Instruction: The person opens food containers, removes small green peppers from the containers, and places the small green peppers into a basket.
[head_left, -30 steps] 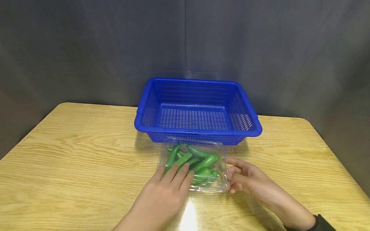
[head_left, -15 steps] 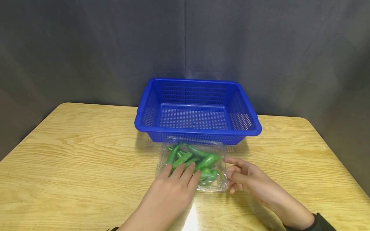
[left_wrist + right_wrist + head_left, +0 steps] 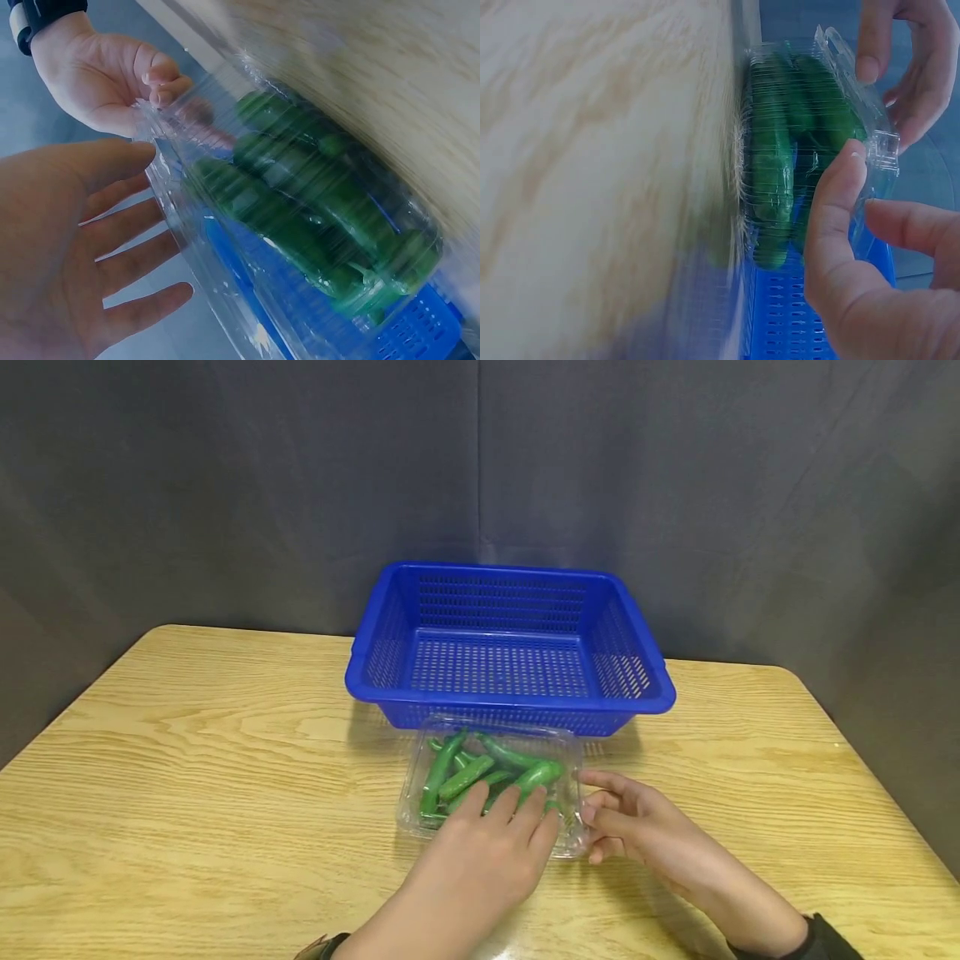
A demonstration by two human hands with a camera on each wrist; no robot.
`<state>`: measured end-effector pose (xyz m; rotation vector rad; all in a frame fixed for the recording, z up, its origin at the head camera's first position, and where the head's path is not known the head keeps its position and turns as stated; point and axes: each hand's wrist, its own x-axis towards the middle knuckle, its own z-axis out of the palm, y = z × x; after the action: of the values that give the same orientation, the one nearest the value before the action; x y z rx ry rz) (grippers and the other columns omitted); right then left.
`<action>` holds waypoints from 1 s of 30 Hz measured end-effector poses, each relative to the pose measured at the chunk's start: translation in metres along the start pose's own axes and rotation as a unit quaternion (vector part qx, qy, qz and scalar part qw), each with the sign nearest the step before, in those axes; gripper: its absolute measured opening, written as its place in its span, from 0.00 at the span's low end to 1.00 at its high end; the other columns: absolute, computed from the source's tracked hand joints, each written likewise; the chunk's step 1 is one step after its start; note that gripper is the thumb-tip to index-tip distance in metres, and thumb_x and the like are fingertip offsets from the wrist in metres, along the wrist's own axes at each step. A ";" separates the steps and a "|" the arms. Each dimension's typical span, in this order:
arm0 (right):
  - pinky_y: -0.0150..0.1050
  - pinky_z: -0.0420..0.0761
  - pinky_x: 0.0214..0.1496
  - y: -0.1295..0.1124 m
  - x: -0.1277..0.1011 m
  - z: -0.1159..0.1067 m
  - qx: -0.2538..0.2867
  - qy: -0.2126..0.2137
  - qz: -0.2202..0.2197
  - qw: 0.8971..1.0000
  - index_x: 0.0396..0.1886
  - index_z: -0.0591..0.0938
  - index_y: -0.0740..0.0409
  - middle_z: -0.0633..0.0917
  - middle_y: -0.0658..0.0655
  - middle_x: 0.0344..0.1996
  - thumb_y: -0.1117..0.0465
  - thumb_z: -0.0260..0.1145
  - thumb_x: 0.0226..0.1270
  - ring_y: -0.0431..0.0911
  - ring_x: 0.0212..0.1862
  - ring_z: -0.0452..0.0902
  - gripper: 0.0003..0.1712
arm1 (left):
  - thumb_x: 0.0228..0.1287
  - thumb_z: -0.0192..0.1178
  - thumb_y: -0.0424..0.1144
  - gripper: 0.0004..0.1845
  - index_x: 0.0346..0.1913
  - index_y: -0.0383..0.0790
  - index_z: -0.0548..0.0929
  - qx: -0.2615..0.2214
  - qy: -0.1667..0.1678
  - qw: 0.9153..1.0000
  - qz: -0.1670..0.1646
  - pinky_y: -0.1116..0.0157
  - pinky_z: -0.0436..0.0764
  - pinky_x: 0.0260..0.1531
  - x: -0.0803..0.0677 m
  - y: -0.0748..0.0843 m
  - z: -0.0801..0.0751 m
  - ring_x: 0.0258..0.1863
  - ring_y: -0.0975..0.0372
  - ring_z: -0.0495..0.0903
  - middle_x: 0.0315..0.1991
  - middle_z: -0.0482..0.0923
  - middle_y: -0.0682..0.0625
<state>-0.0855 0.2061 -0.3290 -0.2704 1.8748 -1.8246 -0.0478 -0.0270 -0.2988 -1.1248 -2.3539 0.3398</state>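
A clear plastic clamshell box (image 3: 420,760) of green peppers (image 3: 442,772) lies on the table, right against the front of a blue basket. My left hand (image 3: 487,860) reaches over its near side, fingers outstretched and touching the lid. In the left wrist view, the left thumb (image 3: 124,161) is at the lid's near edge while the fingers spread over it. My right hand (image 3: 652,831) holds the box at its right side. The right wrist view has the right thumb and a finger (image 3: 840,187) pinching the rim near the corner. The left hand hides part of the peppers.
The blue perforated basket (image 3: 510,702) stands behind the box, at the back of the wooden table (image 3: 210,777). A dark grey curtain (image 3: 262,502) hangs behind the table.
My left hand has slid to the right along the near edge of the lid, uncovering the box's left corner. The right hand and the box have stayed almost in place.
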 end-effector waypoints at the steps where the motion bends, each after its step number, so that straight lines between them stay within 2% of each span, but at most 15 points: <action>1: 0.36 0.83 0.38 0.000 0.000 0.000 0.001 -0.001 0.000 1.000 0.73 0.44 0.79 0.77 0.56 0.40 0.67 0.54 0.74 0.43 0.38 0.80 0.40 | 0.67 0.60 0.41 0.16 0.56 0.47 0.82 0.002 -0.005 1.000 0.000 0.60 0.81 0.50 0.001 0.000 0.000 0.52 0.60 0.82 0.56 0.81 0.51; 6: 0.36 0.83 0.39 -0.001 -0.001 0.000 0.004 -0.002 0.000 1.000 0.73 0.43 0.79 0.77 0.56 0.41 0.67 0.54 0.74 0.43 0.38 0.80 0.40 | 0.67 0.60 0.42 0.16 0.57 0.49 0.81 0.002 -0.013 1.000 -0.007 0.60 0.80 0.51 0.003 0.001 -0.002 0.52 0.61 0.81 0.57 0.81 0.52; 15: 0.35 0.83 0.39 0.000 -0.001 0.002 0.008 -0.009 -0.011 1.000 0.73 0.44 0.79 0.78 0.55 0.40 0.67 0.54 0.74 0.42 0.38 0.80 0.40 | 0.71 0.56 0.43 0.13 0.55 0.50 0.81 -0.003 -0.002 1.000 0.001 0.62 0.80 0.49 0.011 0.007 -0.001 0.52 0.63 0.81 0.55 0.81 0.54; 25: 0.34 0.82 0.41 -0.002 -0.002 0.004 0.010 -0.006 0.002 1.000 0.73 0.45 0.78 0.78 0.56 0.40 0.64 0.57 0.74 0.42 0.37 0.79 0.41 | 0.70 0.57 0.44 0.08 0.47 0.51 0.82 0.008 0.035 0.999 -0.005 0.65 0.80 0.43 0.014 0.010 0.004 0.46 0.64 0.81 0.49 0.83 0.55; 30: 0.34 0.82 0.41 -0.002 -0.002 0.003 0.010 0.000 -0.003 1.000 0.73 0.46 0.78 0.78 0.56 0.40 0.66 0.56 0.73 0.42 0.37 0.78 0.40 | 0.68 0.59 0.45 0.10 0.49 0.51 0.84 0.007 0.042 0.999 -0.005 0.66 0.80 0.44 0.018 0.011 0.004 0.45 0.65 0.81 0.45 0.83 0.57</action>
<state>-0.0826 0.2040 -0.3269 -0.2704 1.8572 -1.8459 -0.0523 -0.0056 -0.3008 -1.0982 -2.2793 0.2989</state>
